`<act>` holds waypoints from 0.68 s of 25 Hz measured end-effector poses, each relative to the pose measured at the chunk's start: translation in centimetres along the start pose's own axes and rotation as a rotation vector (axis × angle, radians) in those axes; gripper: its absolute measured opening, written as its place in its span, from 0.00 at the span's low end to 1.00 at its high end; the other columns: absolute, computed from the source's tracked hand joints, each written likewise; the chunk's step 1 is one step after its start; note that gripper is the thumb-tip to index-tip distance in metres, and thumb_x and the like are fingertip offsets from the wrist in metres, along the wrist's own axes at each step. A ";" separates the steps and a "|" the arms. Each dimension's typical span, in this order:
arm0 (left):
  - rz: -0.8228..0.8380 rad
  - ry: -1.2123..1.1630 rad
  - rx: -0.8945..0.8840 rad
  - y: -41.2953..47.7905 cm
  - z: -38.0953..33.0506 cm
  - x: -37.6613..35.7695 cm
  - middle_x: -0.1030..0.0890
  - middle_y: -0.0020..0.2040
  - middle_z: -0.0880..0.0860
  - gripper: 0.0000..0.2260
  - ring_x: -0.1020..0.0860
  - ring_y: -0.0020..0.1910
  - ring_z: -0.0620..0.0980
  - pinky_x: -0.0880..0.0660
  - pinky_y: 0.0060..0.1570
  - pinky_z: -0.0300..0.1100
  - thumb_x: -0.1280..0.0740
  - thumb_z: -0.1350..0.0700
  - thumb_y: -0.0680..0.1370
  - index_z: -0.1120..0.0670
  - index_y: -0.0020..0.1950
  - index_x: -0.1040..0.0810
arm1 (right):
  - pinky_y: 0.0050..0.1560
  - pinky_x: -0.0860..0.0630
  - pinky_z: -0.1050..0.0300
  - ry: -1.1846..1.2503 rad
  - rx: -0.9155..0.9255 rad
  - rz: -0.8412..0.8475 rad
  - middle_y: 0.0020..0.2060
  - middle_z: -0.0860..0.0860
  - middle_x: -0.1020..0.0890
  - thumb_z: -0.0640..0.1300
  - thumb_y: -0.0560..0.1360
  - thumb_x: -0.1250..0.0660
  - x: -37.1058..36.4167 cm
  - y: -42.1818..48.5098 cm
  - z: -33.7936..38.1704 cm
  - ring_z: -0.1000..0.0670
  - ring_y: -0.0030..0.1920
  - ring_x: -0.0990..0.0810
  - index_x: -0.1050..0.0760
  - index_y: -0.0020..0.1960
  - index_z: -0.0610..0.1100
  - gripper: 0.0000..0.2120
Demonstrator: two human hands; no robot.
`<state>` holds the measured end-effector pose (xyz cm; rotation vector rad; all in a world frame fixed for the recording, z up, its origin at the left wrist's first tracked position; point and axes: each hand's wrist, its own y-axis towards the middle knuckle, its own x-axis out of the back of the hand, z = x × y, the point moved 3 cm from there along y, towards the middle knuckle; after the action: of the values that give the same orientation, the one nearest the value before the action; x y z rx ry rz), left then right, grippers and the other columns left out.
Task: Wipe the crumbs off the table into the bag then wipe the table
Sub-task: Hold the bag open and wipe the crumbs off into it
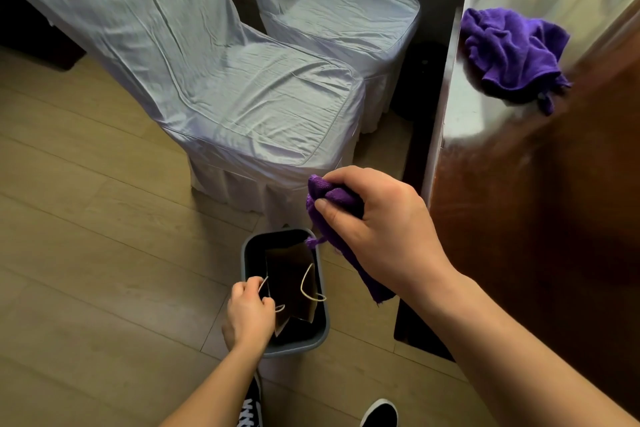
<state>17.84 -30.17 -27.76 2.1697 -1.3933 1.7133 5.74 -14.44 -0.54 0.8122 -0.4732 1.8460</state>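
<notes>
Left hand (247, 317) low, fingers pinched, right hand (377, 229) raised, seemingly fisted, both forearms extended

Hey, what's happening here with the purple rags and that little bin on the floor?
A person is cleaning up beside a glossy dark wooden table. Their right hand clutches a bunched purple cloth above a small grey bin on the floor. Their left hand grips a string handle of the brown paper bag standing inside that bin. A second crumpled purple cloth lies on the tabletop. Two chairs in pale fabric covers stand next to the table.
</notes>
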 end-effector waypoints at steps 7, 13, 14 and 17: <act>0.017 0.250 -0.322 -1.2 -4.4 2.5 0.39 0.77 0.55 0.28 0.45 0.76 0.55 0.44 0.73 0.56 0.40 0.43 0.76 0.46 0.75 0.41 | 0.49 0.20 0.46 0.090 -0.042 -0.059 0.47 0.53 0.17 0.49 0.76 0.29 2.1 -0.7 0.6 0.51 0.49 0.18 0.20 0.57 0.51 0.10; -0.106 0.149 -0.563 -3.8 -11.8 9.8 0.30 0.71 0.59 0.26 0.35 0.72 0.58 0.34 0.68 0.56 0.36 0.47 0.75 0.53 0.72 0.33 | 0.50 0.21 0.51 0.124 -0.057 -0.180 0.47 0.57 0.17 0.52 0.77 0.32 6.8 -3.8 0.8 0.56 0.49 0.19 0.21 0.55 0.54 0.08; -0.155 0.116 -0.650 -4.7 -13.5 11.3 0.27 0.68 0.59 0.24 0.32 0.70 0.58 0.31 0.65 0.56 0.36 0.49 0.74 0.55 0.70 0.30 | 0.50 0.22 0.50 0.147 -0.101 -0.208 0.46 0.57 0.17 0.52 0.78 0.33 8.0 -4.4 0.0 0.56 0.49 0.19 0.21 0.54 0.54 0.06; -0.306 -0.012 -0.887 -7.6 -18.9 15.1 0.23 0.61 0.57 0.21 0.26 0.62 0.57 0.26 0.60 0.54 0.38 0.50 0.73 0.57 0.63 0.25 | 0.53 0.22 0.48 0.280 -0.268 -0.249 0.45 0.55 0.16 0.49 0.79 0.33 11.6 -6.4 -3.4 0.56 0.47 0.18 0.21 0.50 0.54 0.03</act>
<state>8.25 -24.78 -4.86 1.7335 -1.3531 0.7433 7.58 -2.11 5.18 0.4034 -0.4087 1.5918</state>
